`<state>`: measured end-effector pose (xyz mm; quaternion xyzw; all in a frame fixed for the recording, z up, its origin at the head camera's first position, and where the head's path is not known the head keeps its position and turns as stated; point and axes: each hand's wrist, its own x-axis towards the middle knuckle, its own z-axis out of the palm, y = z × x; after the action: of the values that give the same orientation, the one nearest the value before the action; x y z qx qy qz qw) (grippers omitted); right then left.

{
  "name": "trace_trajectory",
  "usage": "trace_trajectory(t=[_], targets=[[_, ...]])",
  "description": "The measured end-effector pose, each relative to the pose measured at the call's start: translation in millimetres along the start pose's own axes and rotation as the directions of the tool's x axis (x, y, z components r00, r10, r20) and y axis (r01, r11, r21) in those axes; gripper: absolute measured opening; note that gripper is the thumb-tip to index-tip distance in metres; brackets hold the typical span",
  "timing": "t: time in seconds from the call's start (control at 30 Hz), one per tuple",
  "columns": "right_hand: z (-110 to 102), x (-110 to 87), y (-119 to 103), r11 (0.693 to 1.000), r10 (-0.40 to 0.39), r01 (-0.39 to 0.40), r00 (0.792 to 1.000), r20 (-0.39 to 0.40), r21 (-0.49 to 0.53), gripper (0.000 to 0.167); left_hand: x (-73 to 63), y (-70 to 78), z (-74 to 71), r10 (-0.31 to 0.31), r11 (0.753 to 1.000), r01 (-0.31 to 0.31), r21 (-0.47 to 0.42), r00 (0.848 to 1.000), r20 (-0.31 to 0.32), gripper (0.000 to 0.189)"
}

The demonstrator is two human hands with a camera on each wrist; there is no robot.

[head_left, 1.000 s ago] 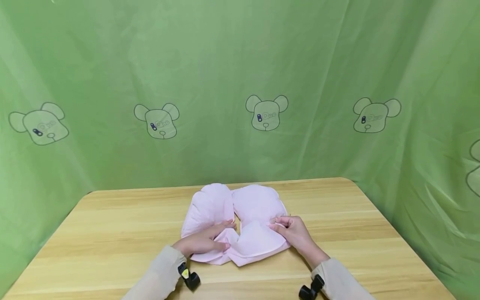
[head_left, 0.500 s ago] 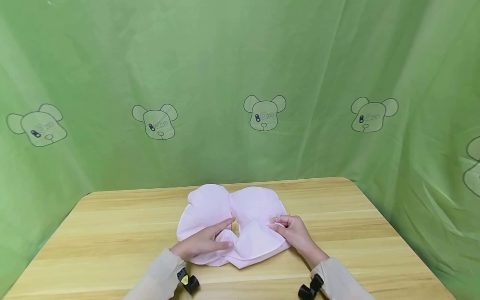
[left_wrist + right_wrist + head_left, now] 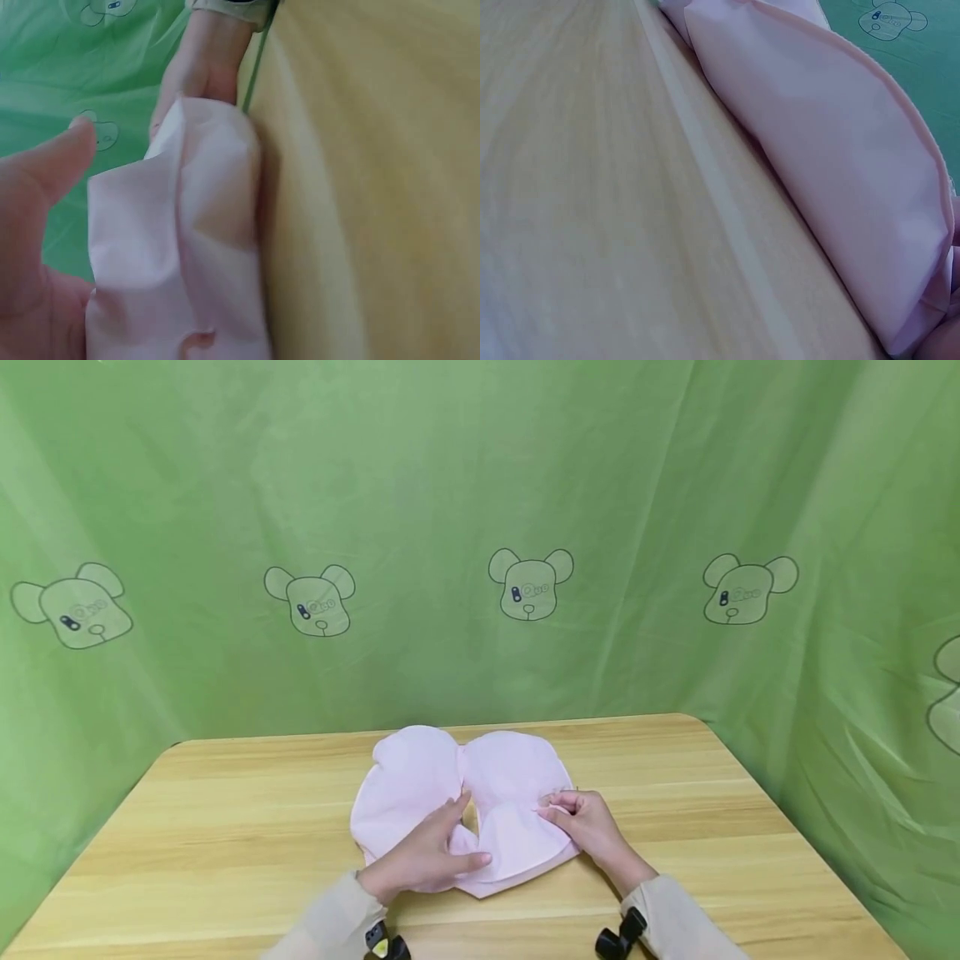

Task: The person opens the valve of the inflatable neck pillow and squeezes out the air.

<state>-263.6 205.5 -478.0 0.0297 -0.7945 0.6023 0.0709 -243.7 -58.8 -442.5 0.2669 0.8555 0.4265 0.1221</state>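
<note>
One pink padded cloth (image 3: 495, 802), puffy and pliant-looking

Nearest the person, beige sleeves (image 3: 678, 914) are ending at the wrists, each bearing a small black device (image 3: 621, 937). The left hand (image 3: 427, 853) is resting over the cloth's near left part, thumb spread from the fingers, gripping nothing that I am seeing. The right hand (image 3: 592, 828) is pinching the cloth's right edge between thumb and fingertips.

Handling (my judgement): the cloth is looking light and soft, with loose outer fabric over thin filling. Smooth fabric may be sliding slightly under a flat palm; breakage is seeming unlikely, creasing likely. I am favouring the seamed rim for a hold, since the puffed middle is offering little to pinch.

Appearance: pale pink throughout. At the near side, layers are overlapping and bunching, with an angular corner projecting. From the right wrist, a raised seam is following the curved rim. Farther in, a narrow gap is showing wood between two rounded lobes, which are meeting beyond it.

Location: the cloth is lying on the light wood table (image 3: 225, 810), its lobes reaching close to the back edge. Beyond, a green curtain (image 3: 420, 485) is hanging, printed with outlined bear heads (image 3: 530, 589).
</note>
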Motion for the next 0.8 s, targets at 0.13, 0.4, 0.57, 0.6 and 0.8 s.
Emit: trace_trajectory(t=[0.13,0.4,0.57,0.6,0.8], targets=[[1.1,0.6,0.9,1.000,-0.003,0.003,1.000,0.011,-0.001,0.013,-0.9,-0.1,8.8,-0.017,0.999,0.016,-0.044,1.000,-0.012,0.097],[0.9,1.4,0.6,1.000,-0.028,0.028,0.999,0.027,-0.008,0.016,0.9,-4.0,21.9,-0.046,0.984,0.039,-0.173,0.998,-0.037,0.100],[-0.5,0.9,-0.4,1.000,-0.024,0.025,0.999,0.023,-0.012,0.015,7.2,-6.0,27.9,-0.039,0.972,0.024,-0.233,0.997,-0.061,0.101],[-0.8,0.8,-0.4,1.000,-0.026,0.026,0.999,0.024,-0.013,0.014,8.1,-5.3,28.6,-0.032,0.972,0.017,-0.235,0.998,-0.060,0.102],[-2.4,1.1,-0.8,1.000,-0.015,0.016,0.999,0.039,-0.016,0.015,11.4,2.2,32.0,0.017,0.991,-0.022,-0.131,0.999,-0.039,0.105]])
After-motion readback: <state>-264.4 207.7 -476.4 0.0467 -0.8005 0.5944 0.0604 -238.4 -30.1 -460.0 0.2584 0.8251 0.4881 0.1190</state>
